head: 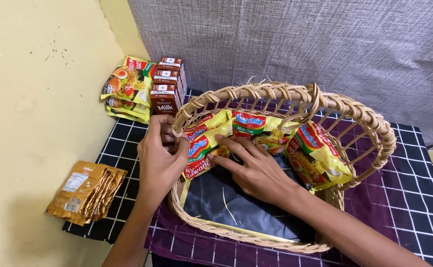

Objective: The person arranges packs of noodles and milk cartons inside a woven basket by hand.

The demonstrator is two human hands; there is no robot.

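Grey woven fabric backdrop (300, 44) hangs behind the work area; pale yellow wall (33, 99) on the left. The desk (409, 183) is covered by a dark check cloth with white grid lines, a purple cloth showing beneath the basket. Wicker basket (369, 123), oval, open-weave rim, sits mid-desk; its floor is lined with a dark sheet (236, 202) edged in pale yellow, presumably so small items lie flat and do not catch in the weave. Yellow instant noodle packets (248, 126) stand on edge along the far inner wall of the basket, leaning against the rim, faces toward the camera; one more packet (318, 153) is tilted against the right side. Right hand (256, 170) lies inside the basket, fingers spread flat on the lower edges of the packets, grip released, pressing rather than grasping, likely to keep the row upright. Left hand (162, 155) is at the basket's left rim, fingers curled around the rim beside the end packet; judged to be steadying it, though whether it grasps the rim or the packet I cannot tell. Outside the basket: further noodle packets (127, 89) stacked at the far left corner, small brown milk cartons (168, 84) just beside them, and a fanned pile of gold sachets (85, 190) at the cloth's left edge, partly over it.
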